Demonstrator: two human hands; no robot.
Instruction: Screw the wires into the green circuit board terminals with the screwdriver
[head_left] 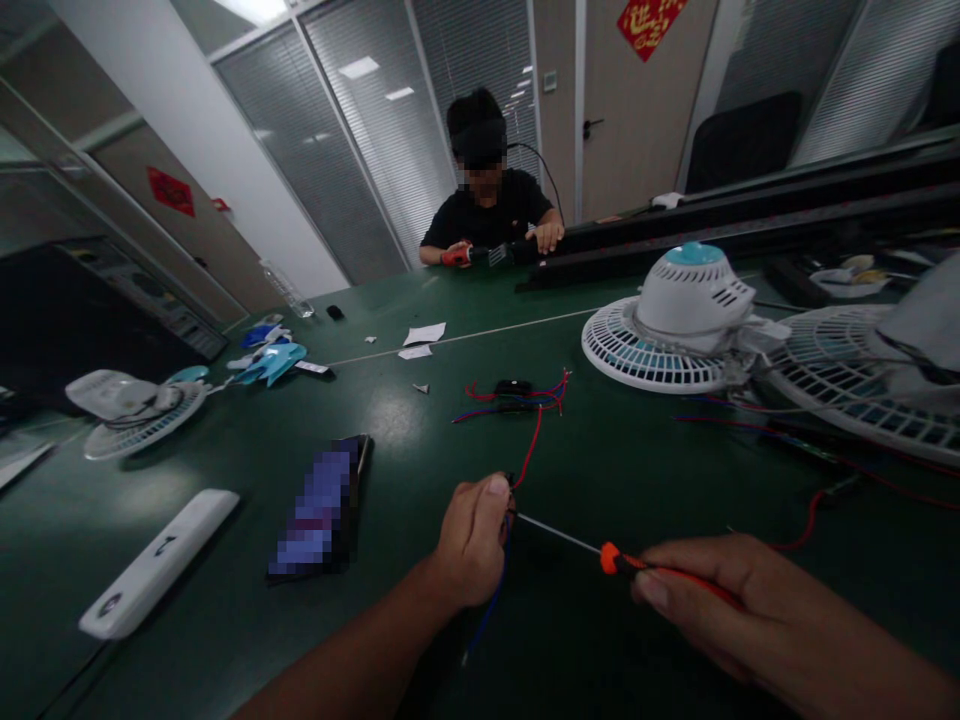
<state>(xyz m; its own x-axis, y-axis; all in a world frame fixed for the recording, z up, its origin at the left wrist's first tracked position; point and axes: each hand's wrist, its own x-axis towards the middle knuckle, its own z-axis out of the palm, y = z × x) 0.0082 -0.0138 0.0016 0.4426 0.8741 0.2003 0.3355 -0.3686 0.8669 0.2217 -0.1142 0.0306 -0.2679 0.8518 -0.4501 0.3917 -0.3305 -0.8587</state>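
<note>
My left hand (474, 535) is closed around a small dark part, mostly hidden by the fingers. A red wire (531, 450) runs up from that part, and a blue wire (491, 605) hangs down from it. In my right hand (739, 600) is a screwdriver (622, 560) with an orange and black handle. Its thin metal shaft points left, and the tip meets the dark part at my left fingers. Just beyond, small black parts (514, 387) with red and blue wires lie on the green table (390, 510).
A phone (319, 510) and a white power strip (159, 563) lie to the left. White fan heads (690, 300) stand at the right, another fan (142, 410) at the left. Paper scraps (424, 334) lie farther back. Across the table, a person (487, 200) handles a red and black tool.
</note>
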